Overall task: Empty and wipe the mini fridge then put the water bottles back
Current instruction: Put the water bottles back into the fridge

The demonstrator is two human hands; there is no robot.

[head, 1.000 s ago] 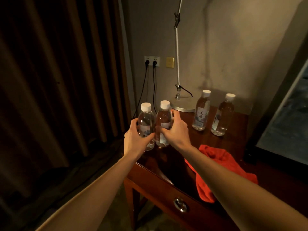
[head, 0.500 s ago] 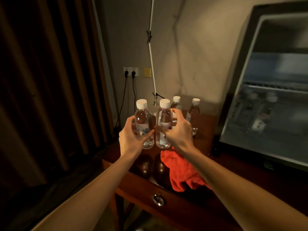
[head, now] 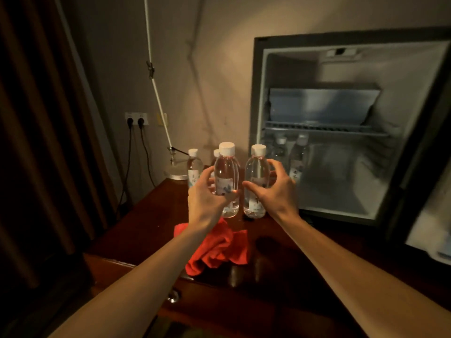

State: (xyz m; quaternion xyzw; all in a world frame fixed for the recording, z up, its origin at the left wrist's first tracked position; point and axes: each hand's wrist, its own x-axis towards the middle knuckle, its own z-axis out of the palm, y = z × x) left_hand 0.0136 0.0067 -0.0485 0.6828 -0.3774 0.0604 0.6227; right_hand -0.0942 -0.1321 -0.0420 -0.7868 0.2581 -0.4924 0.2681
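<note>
My left hand (head: 207, 198) grips a clear water bottle (head: 227, 176) with a white cap, held upright above the dark wooden desk (head: 141, 223). Right beside it, my right hand (head: 275, 193) grips a second water bottle (head: 256, 176). Both are in the air in front of the open mini fridge (head: 341, 132). Two more bottles (head: 194, 167) stand on the desk behind my left hand, one mostly hidden. Two bottles (head: 299, 157) stand inside the fridge under its wire shelf. A red cloth (head: 219, 250) lies crumpled on the desk below my hands.
A lamp with a round base (head: 176, 175) and thin pole stands at the desk's back edge. Two plugs sit in a wall socket (head: 136, 118). Dark curtains (head: 41, 142) hang at left. The fridge door (head: 429, 215) stands open at far right. A drawer knob (head: 173, 296) shows on the desk front.
Both hands lifted their bottles off the desk and carried them right toward the fridge. My view swung right, bringing the open fridge fully into view.
</note>
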